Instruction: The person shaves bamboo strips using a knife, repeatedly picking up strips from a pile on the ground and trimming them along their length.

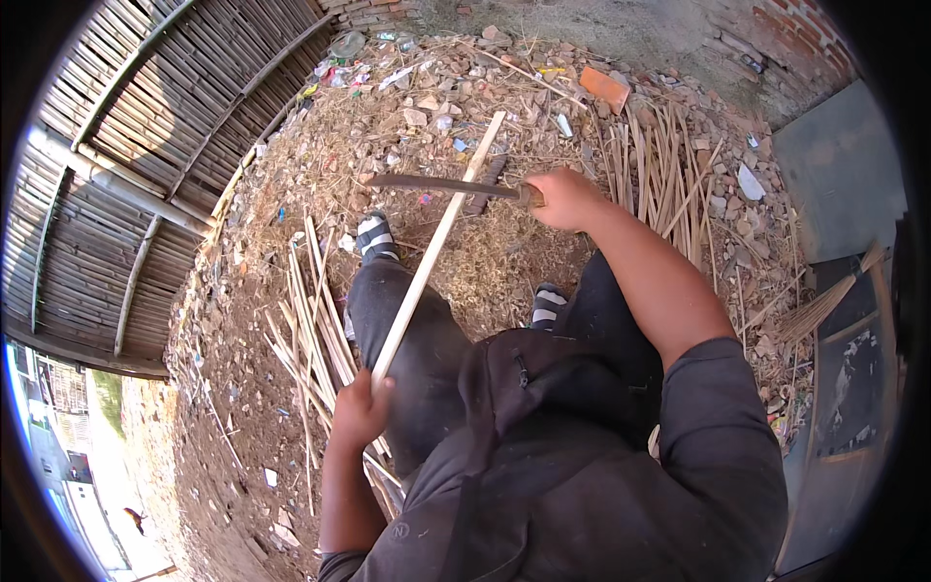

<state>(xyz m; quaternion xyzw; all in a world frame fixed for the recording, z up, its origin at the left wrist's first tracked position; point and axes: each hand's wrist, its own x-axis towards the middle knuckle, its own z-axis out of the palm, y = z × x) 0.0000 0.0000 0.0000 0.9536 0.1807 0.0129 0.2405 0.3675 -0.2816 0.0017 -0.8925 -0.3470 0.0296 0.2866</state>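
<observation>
Bamboo strip (436, 242), long and pale, runs slantwise from the left hand (361, 412), which is clenched round its near end, up over the left knee to a far tip resting among rubble on the ground (485, 262). Across its upper part lies a dark curved blade (436, 184), with the right hand (565, 199) closed tight on the handle; blade and strip appear to meet near the far end, though actual contact cannot be confirmed. By judgement, work on this strip is at an early stage: no split or peeled length shows on it. Finished or waiting strips lie in two lots, one bundle (315, 330) on the ground just left of the left leg, another (659, 179) spread to the right beyond the right forearm. Sandalled feet (375, 236) rest on chaff between these. Open room is narrow: a bamboo fence (145, 175) closes the left side, a brick wall (766, 48) the far right, a grey panel (844, 175) the right edge.
</observation>
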